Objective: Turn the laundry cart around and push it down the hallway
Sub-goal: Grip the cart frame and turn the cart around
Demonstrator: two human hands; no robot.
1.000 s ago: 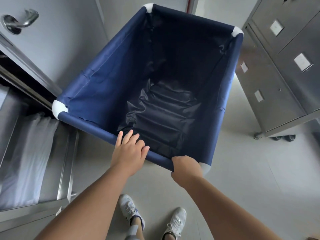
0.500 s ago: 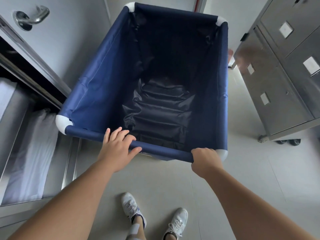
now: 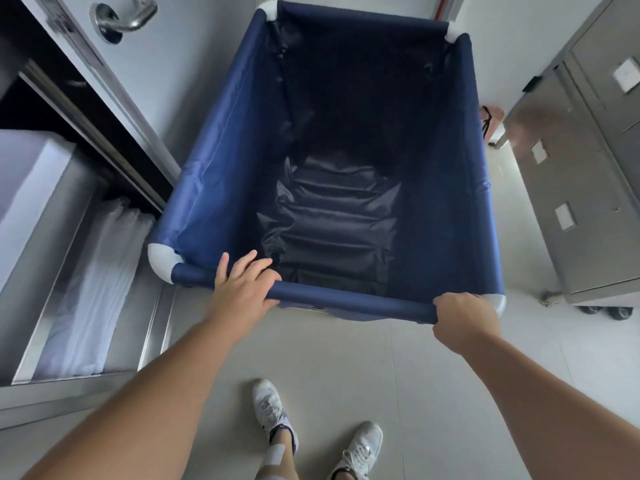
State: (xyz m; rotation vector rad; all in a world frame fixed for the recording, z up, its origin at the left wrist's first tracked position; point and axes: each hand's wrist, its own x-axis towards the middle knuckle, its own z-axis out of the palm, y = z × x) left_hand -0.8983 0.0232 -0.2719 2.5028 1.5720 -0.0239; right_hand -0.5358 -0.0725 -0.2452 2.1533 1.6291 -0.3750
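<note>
The laundry cart (image 3: 221, 188) is a deep navy fabric bin on a tube frame with white corner joints, empty inside, and stands right in front of me. My left hand (image 3: 244, 289) rests on the near rail toward its left end, thumb hooked under the tube and fingers lying loosely over the top. My right hand (image 3: 464, 315) is wrapped tight around the same rail, right beside the near right corner joint. The cart's wheels are hidden beneath the fabric.
A steel shelving unit (image 3: 79, 306) with folded white linen stands close on the left, touching or nearly touching the cart's left corner. A door with a lever handle (image 3: 124, 17) lies behind it. A wheeled steel cabinet (image 3: 581, 188) stands to the right. Pale tile floor (image 3: 391, 382) runs between them.
The cart has swung clockwise, from skewed to almost square in front of me. My hands have spread apart along the near rail, the right one ending at the corner.
</note>
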